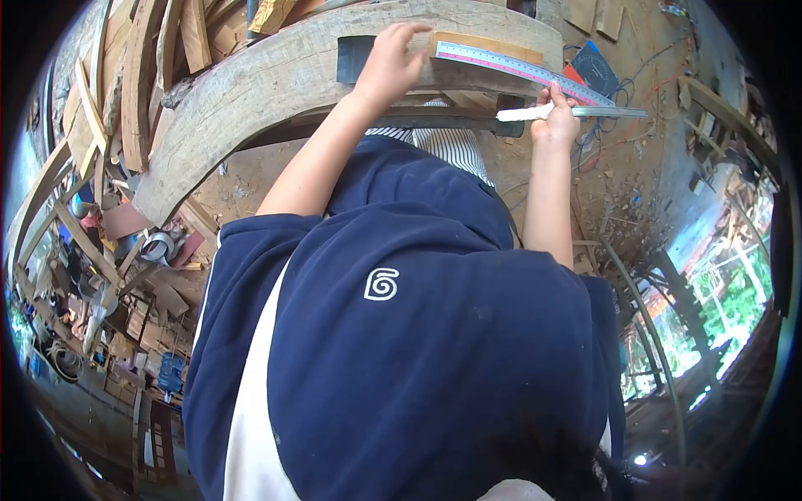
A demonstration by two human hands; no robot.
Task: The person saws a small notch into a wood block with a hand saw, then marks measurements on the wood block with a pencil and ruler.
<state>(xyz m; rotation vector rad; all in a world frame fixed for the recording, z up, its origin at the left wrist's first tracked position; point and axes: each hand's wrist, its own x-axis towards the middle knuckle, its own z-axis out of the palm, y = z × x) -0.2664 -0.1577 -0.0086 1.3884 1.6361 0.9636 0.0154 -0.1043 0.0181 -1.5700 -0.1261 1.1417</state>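
Observation:
My left hand is over the curved wooden plank, fingers apart with nothing in them. Close beside it, a dark flat rectangular piece lies on the plank. My right hand is closed around a thin metal strip whose left end carries a white wrapping. A white, blue and pink ruler slants from near my left fingertips to my right fingers, which touch its right part. Behind the ruler, a flat yellowish wooden strip rests on the plank.
Wooden offcuts are piled at the upper left. Cables and a dark blue flat object lie on the dirt floor at right. Curved wooden frames and assorted clutter stand at left. A striped cloth shows below the plank.

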